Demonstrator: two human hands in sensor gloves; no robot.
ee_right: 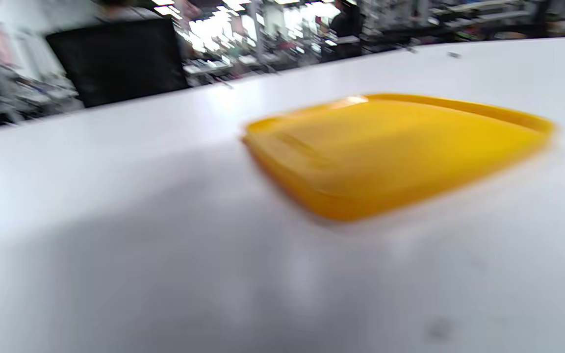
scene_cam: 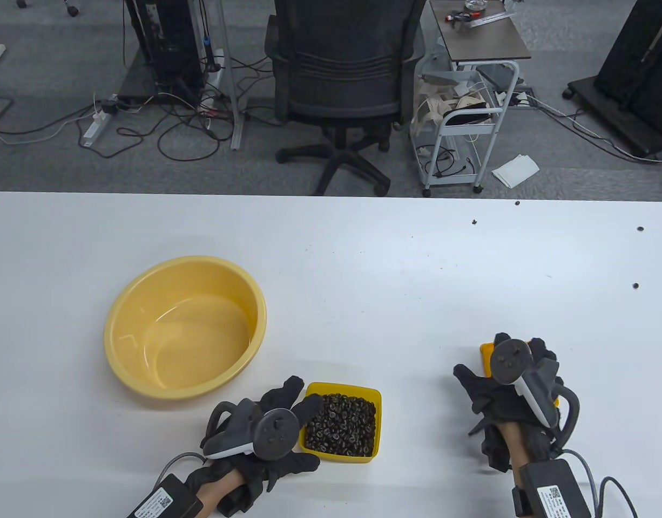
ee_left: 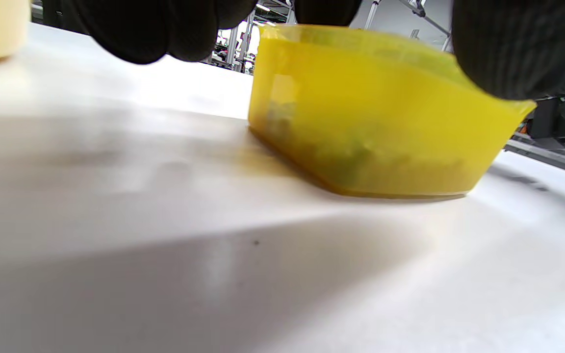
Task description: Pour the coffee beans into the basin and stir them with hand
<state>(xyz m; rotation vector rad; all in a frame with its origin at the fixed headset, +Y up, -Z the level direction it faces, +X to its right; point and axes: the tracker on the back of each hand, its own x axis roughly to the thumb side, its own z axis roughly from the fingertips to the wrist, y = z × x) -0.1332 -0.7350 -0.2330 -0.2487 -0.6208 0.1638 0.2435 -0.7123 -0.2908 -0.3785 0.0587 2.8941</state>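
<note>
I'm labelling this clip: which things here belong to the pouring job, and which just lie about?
Job: round yellow plastic basin; square yellow plastic tub of dark coffee beans; left hand.

Lying about: flat yellow plastic lid; stray beans on the white table.

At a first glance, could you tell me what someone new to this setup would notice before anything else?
Most striking is the yellow basin, empty, left of centre on the white table. Just in front of it to the right sits a small yellow box full of dark coffee beans, with the left hand at its left edge. On the right, the right hand hovers over a yellow lid lying flat on the table.
</note>
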